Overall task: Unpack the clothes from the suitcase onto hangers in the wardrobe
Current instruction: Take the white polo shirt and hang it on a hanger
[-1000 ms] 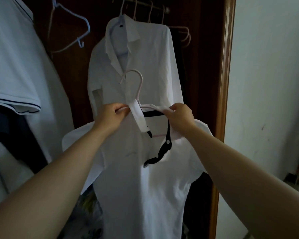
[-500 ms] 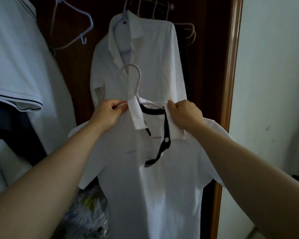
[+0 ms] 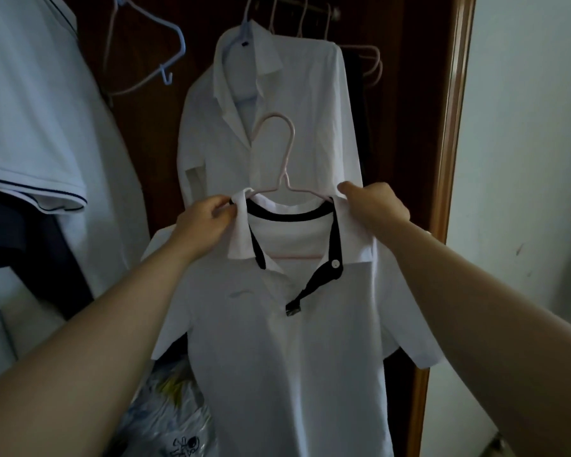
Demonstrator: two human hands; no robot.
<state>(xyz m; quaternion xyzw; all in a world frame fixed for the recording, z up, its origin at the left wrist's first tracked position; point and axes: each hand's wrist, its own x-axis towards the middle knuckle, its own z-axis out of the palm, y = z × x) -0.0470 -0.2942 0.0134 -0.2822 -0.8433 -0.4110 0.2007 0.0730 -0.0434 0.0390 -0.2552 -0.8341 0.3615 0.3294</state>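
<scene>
Both arms reach forward and slightly up, side by side, in front of the open wardrobe (image 3: 449,159). The left hand (image 3: 205,222) is turned knuckles-out. Its grip is narrow, thumb and curled fingers pinching the left collar flap of the white polo shirt (image 3: 277,341). The right hand (image 3: 373,206) shows its back, its grip closed over the right side of the collar where the pink hanger (image 3: 285,159) runs under the cloth. The polo hangs on that hanger between the two hands, its black-lined placket open and its body falling straight down. The hanger's hook stands up free, below the rail (image 3: 310,4). Just behind it, a white collared shirt (image 3: 310,110) hangs from the rail.
</scene>
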